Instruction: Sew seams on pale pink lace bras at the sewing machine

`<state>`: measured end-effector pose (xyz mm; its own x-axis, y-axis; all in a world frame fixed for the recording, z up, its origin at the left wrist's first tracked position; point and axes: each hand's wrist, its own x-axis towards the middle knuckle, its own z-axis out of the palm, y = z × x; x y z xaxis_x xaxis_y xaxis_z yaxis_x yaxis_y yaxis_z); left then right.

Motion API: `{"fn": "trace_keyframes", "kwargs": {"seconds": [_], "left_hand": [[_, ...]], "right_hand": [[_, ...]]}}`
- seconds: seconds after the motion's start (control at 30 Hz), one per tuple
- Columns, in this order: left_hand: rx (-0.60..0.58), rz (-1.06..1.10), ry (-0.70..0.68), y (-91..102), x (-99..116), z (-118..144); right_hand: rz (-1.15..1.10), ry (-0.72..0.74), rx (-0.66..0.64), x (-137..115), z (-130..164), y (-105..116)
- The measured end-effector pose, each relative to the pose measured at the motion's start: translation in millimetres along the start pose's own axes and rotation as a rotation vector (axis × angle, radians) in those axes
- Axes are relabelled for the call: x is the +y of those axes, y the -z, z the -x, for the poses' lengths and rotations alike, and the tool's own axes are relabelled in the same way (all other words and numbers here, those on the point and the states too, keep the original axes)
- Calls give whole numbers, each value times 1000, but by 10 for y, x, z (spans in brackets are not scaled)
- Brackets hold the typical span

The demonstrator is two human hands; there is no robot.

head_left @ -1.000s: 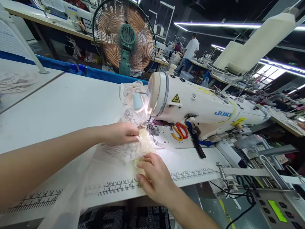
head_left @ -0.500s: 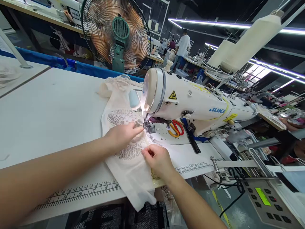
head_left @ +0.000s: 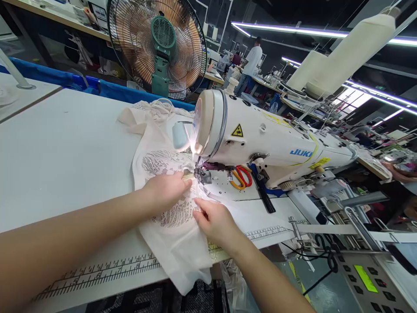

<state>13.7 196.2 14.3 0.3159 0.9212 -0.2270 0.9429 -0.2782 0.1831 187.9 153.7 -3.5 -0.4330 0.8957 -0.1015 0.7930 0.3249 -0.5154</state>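
A pale lace-panelled garment point(head_left: 182, 256) lies across the machine bed, its lower end hanging over the front edge. Close to the needle of the white sewing machine point(head_left: 260, 134), my left hand point(head_left: 167, 191) is closed on the fabric, thumb pointing at the presser foot. My right hand point(head_left: 215, 221) pinches the garment's right edge between thumb and fingers, a little nearer to me. Lamplight falls on the fabric at the needle, and the stitching point itself is too small to make out.
Scissors with orange and red handles point(head_left: 241, 177) lie under the machine arm, beside a black-handled tool point(head_left: 265, 195). A printed ruler point(head_left: 107, 271) runs along the table's front edge. Behind stands a large fan point(head_left: 163, 48). A control panel point(head_left: 365, 278) sits at lower right.
My left hand has drawn slightly back from the needle, toward me. The garment's far end is spread farther left. The right hand keeps its pinch, and the view has shifted slightly.
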Motion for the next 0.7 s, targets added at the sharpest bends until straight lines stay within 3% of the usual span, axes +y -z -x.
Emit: {"fn": "trace_keyframes", "kwargs": {"seconds": [0.1, 0.23, 0.53, 0.7], "left_hand": [[-80, -176, -71, 33, 3, -25], [-133, -210, -99, 81, 0, -24], [-66, -108, -71, 88, 34, -131], [-92, -132, -51, 92, 59, -179]], "right_hand": [[-31, -6, -35, 3, -8, 49], [-73, 26, -104, -13, -15, 117], [-15, 5, -77, 40, -98, 215], [-42, -11, -90, 62, -127, 263]]}}
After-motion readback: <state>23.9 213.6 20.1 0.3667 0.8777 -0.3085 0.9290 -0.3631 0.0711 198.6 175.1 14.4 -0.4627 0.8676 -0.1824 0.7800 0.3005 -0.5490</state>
